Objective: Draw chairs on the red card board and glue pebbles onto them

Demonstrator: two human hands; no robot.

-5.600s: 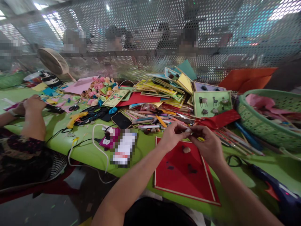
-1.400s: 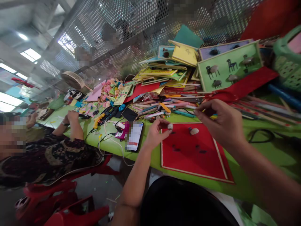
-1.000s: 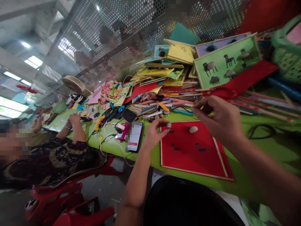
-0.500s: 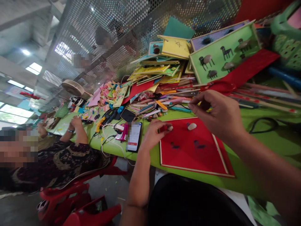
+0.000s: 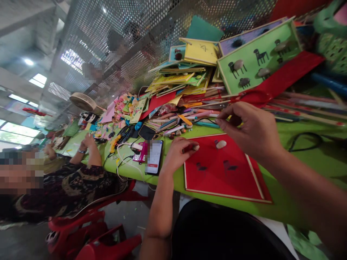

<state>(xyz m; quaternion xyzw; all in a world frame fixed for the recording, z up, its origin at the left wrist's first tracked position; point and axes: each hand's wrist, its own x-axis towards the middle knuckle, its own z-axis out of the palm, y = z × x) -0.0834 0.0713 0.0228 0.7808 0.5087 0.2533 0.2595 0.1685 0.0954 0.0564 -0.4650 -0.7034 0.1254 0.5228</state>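
A red board [image 5: 217, 184] edged with pale sticks lies on the green table. Dark animal-like shapes [image 5: 230, 166] are drawn on it, and a pale pebble [image 5: 221, 144] rests near its top edge. My left hand [image 5: 177, 153] is closed at the board's upper left, finger and thumb around a small pebble [image 5: 196, 147]. Over the upper right corner hovers my right hand [image 5: 251, 130], thumb and fingertips pinched together. Whatever sits in that pinch is too small to make out.
Behind the board lie pens [image 5: 177, 129], small stones [image 5: 171, 136] and a heap of coloured boards. A green panel [image 5: 257, 65] with stone animals leans at the back. To the left are a phone [image 5: 155, 157], cables and a co-worker's hands [image 5: 86, 142].
Both of my hands keep nearly the same pose and place. The view has shifted very slightly; nothing on the red board has visibly moved.
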